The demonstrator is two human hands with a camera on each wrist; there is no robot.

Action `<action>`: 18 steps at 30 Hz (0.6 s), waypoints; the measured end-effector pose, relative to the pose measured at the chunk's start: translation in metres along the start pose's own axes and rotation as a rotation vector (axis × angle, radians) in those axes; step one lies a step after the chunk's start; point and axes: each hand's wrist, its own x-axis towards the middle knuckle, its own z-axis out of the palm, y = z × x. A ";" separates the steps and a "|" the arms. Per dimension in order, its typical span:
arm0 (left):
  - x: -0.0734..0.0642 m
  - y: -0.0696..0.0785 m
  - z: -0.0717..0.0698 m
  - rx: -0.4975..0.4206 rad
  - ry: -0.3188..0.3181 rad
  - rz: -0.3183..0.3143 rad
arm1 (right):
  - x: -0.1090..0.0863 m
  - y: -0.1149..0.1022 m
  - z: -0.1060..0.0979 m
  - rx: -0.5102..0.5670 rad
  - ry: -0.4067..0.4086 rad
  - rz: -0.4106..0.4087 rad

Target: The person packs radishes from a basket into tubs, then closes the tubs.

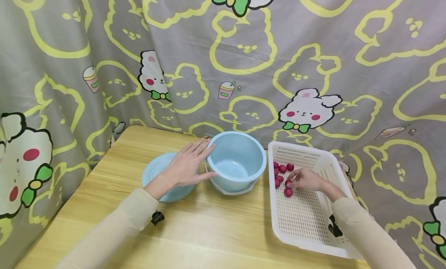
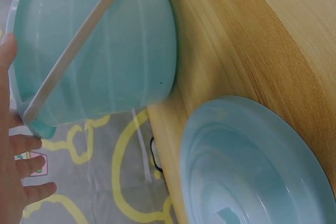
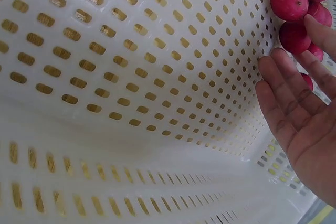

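With fingers spread, my left hand (image 1: 188,162) rests at the left rim of a light-blue bucket (image 1: 231,178). The bucket stands upright, its inside bare in the head view; its pale handle (image 2: 73,51) hangs along the side in the left wrist view. Inside a white perforated basket (image 1: 296,218), my right hand (image 1: 306,180) pinches a small red radish (image 3: 294,38) between thumb and forefinger. Several more radishes (image 1: 282,168) lie about it by the basket's left wall. One radish (image 1: 288,192) sits just in front of the fingertips.
A shallow, round, light-blue dish or lid (image 1: 156,166) lies on the wooden table (image 1: 209,234) left of the bucket, partly under my left forearm. A patterned grey curtain (image 1: 195,44) hangs behind the table and along its left side.
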 end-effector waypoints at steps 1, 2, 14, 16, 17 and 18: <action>0.000 0.000 0.000 -0.001 0.000 -0.001 | 0.001 0.000 0.001 -0.002 -0.001 0.000; 0.000 0.000 0.000 -0.003 0.000 -0.002 | 0.001 0.001 0.001 -0.001 -0.001 0.008; -0.001 0.002 -0.001 -0.005 -0.004 -0.005 | -0.001 0.003 0.003 0.014 -0.003 0.008; 0.000 0.002 -0.001 -0.002 -0.007 -0.007 | -0.002 0.002 0.001 0.016 0.002 0.017; 0.000 0.002 -0.002 -0.002 -0.006 -0.007 | -0.003 0.001 0.000 0.015 0.004 0.019; 0.000 0.001 -0.002 -0.002 -0.008 -0.009 | -0.004 0.000 -0.002 0.014 0.009 0.020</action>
